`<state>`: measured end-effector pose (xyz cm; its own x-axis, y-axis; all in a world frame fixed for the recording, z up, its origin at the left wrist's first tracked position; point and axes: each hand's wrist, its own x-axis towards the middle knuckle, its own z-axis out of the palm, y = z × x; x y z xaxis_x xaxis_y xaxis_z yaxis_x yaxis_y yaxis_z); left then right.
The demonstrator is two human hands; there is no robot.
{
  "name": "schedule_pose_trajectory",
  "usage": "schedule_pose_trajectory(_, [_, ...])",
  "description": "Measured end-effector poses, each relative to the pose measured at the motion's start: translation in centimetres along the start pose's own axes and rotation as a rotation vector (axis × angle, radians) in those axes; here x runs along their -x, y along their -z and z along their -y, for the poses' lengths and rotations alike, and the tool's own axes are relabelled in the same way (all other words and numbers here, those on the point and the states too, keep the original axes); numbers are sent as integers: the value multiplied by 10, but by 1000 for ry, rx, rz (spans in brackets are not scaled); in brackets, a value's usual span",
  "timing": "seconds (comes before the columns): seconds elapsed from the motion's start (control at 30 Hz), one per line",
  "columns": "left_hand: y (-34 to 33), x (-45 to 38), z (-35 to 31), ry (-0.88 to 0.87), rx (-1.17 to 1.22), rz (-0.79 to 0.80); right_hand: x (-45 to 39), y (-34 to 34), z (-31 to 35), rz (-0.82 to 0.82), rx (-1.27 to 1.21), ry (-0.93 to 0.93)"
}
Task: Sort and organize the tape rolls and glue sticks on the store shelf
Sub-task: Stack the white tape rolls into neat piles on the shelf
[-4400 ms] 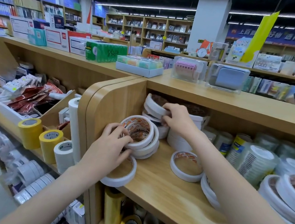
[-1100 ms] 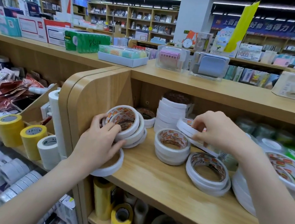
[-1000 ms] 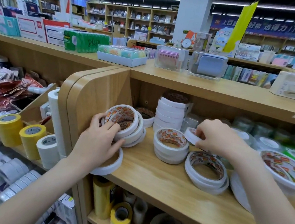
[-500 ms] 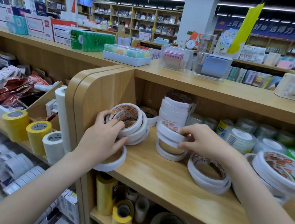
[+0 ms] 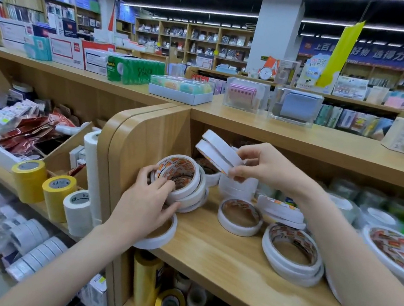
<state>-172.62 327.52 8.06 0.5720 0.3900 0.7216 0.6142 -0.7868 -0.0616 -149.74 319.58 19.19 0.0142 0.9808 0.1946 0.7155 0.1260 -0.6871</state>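
My right hand [image 5: 266, 168] holds two white tape rolls [image 5: 218, 152] tilted in the air above the wooden shelf [image 5: 220, 256], near its left wall. My left hand [image 5: 144, 207] grips a leaning stack of white tape rolls [image 5: 183, 184] with orange-printed cores against that wall; one flat roll [image 5: 162, 235] lies under the hand at the shelf edge. A single roll [image 5: 240, 216], a low stack [image 5: 293, 255] and another white stack [image 5: 236, 187] behind rest on the board. No glue sticks are recognisable.
Large white rolls [image 5: 397, 250] crowd the right of the shelf, with wrapped rolls behind. Yellow and white tape rolls [image 5: 57, 192] stand on the left shelf beside a tray of red packets [image 5: 29, 134]. Boxes [image 5: 181, 89] sit on the top board. More rolls fill the shelf below.
My right hand has lifted two rolls off the middle stack, leaving one roll on the board, and carried them up and left. My left hand stays on the leaning stack.
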Motion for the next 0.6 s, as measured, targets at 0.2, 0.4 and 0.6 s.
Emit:
schedule_pose_trajectory(0.2, [1,-1,1,-24,-38,13,-58,-45,-12,-111,520,18])
schedule_pose_trajectory(0.4, [3,-2,3,-31,-45,17,-77,-73,-29,-59,660,-110])
schedule_pose_trajectory(0.6, [3,-2,1,-36,-55,-2,-78,-80,-40,-195,699,-29])
